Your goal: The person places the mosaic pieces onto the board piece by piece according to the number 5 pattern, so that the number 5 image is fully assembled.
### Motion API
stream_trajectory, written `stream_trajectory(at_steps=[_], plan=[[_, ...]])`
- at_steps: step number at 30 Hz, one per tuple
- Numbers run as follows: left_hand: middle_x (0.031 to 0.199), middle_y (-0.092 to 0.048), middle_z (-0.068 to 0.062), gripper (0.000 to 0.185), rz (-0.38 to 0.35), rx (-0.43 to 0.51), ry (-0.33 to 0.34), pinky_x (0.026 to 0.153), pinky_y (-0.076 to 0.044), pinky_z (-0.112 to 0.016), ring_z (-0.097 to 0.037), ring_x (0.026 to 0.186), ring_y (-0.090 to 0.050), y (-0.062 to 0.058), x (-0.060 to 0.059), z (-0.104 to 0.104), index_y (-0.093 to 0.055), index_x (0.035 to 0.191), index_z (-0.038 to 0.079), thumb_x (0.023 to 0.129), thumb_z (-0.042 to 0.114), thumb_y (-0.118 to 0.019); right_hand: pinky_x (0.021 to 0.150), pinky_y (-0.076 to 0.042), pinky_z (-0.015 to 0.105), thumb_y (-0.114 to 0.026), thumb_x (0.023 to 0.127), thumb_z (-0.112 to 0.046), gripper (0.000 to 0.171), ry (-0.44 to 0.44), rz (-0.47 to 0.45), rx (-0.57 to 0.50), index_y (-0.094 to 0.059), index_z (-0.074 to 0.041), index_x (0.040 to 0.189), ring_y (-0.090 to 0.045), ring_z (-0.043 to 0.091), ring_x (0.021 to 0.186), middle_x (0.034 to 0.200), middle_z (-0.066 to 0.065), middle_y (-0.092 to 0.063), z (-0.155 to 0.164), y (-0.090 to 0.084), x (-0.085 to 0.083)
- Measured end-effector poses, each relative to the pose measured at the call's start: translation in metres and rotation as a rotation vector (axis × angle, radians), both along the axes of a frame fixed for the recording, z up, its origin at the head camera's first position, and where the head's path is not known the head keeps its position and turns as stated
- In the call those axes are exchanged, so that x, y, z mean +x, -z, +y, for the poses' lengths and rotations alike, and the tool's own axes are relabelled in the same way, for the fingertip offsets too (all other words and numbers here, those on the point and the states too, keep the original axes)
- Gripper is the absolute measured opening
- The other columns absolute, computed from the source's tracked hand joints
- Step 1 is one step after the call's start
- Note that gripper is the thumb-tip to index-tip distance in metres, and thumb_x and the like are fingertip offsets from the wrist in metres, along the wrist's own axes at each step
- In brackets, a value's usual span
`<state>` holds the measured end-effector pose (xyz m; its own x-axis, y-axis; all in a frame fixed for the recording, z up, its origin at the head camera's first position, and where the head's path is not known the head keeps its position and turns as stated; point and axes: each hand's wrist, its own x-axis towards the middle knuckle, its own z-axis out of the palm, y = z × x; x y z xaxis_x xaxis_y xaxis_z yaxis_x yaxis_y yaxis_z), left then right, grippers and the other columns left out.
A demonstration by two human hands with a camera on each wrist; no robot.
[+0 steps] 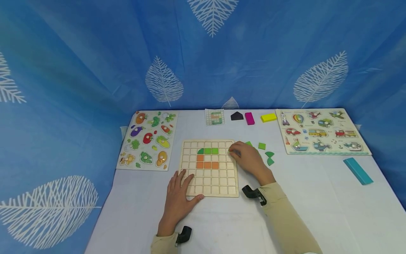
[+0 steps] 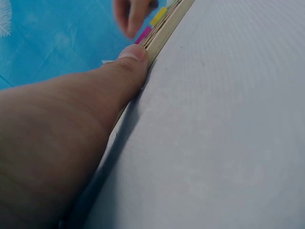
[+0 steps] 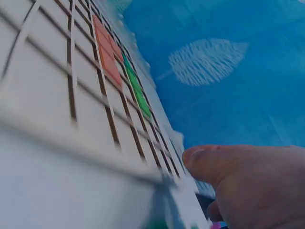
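Head view: left hand (image 1: 177,201) fingers flat on grid board (image 1: 209,168), right hand (image 1: 248,160) fingers curled, grasp unclear, green pieces (image 1: 265,155) beside.

Under the right hand (image 1: 248,159), whatever the fingertips may hold at the upper right edge of the grid board (image 1: 209,167) is covered by the hand itself. A green piece (image 1: 248,143) just beyond the knuckles shows only one corner. The left hand (image 1: 178,197) covers the board's lower left cells. In the left wrist view the board (image 2: 164,28) appears only as a thin edge by the thumb, cut off at the top. The right wrist view is blurred near the thumb (image 3: 224,164).
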<state>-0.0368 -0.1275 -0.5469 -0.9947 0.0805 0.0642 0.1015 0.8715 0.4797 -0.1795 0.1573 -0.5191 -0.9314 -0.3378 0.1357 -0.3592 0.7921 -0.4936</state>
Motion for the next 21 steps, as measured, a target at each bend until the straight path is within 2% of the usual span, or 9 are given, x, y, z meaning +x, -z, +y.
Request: stream_trajectory(at_steps=[1,5,9,12,16,21], plan=[[0.165,-0.032,-0.01,0.084,0.002,0.001,0.001,0.124,-0.021,-0.062,-0.04,0.155,-0.02,0.0,0.0,0.0,-0.052,0.147,0.02,0.08,0.065,-0.075,0.095,-0.057,0.046,-0.07,0.098,-0.024,0.015,0.027,0.004,-0.023,-0.076,-0.016,0.108,-0.07,0.026,0.111,0.118,0.001,-0.073,0.01,0.0,0.005],[0.164,-0.033,-0.011,0.084,0.018,-0.001,0.004,0.123,-0.022,-0.062,-0.041,0.155,-0.022,0.001,0.0,0.001,-0.053,0.147,0.019,0.08,0.064,-0.077,0.079,-0.055,0.041,-0.073,0.095,-0.02,0.012,0.102,0.055,-0.076,-0.076,-0.015,0.105,-0.068,0.022,0.091,0.114,0.004,-0.073,0.047,0.005,0.027],[0.163,-0.035,-0.012,0.084,0.039,0.0,0.002,0.122,-0.023,-0.063,-0.042,0.154,-0.023,0.0,0.0,0.0,-0.054,0.146,0.018,0.079,0.062,-0.078,0.067,-0.046,0.033,-0.077,0.092,-0.019,0.013,0.111,0.085,-0.076,-0.076,-0.014,0.104,-0.055,0.014,0.074,0.112,0.005,-0.072,0.07,0.011,0.046],[0.163,-0.035,-0.012,0.083,0.045,0.006,0.001,0.122,-0.023,-0.064,-0.042,0.154,-0.023,0.0,-0.001,-0.001,-0.054,0.146,0.018,0.079,0.061,-0.079,0.067,-0.044,0.031,-0.077,0.092,-0.02,0.019,0.103,0.039,-0.05,-0.075,-0.014,0.109,-0.051,0.012,0.074,0.115,0.005,-0.071,0.08,0.013,0.057],[0.163,-0.035,-0.012,0.083,0.032,0.006,0.005,0.122,-0.024,-0.064,-0.042,0.154,-0.023,0.0,-0.001,0.0,-0.054,0.146,0.019,0.079,0.063,-0.077,0.073,-0.047,0.034,-0.076,0.092,-0.021,0.022,0.118,-0.042,-0.019,-0.074,-0.012,0.112,-0.054,0.014,0.082,0.12,0.006,-0.068,0.086,0.014,0.065],[0.165,-0.032,-0.01,0.084,0.001,0.005,0.001,0.123,-0.022,-0.063,-0.04,0.155,-0.021,0.001,0.0,0.0,-0.053,0.147,0.02,0.08,0.065,-0.075,0.075,-0.049,0.034,-0.078,0.091,-0.02,0.021,0.108,-0.061,-0.028,-0.074,-0.013,0.11,-0.058,0.016,0.088,0.124,0.005,-0.067,0.089,0.018,0.07]])
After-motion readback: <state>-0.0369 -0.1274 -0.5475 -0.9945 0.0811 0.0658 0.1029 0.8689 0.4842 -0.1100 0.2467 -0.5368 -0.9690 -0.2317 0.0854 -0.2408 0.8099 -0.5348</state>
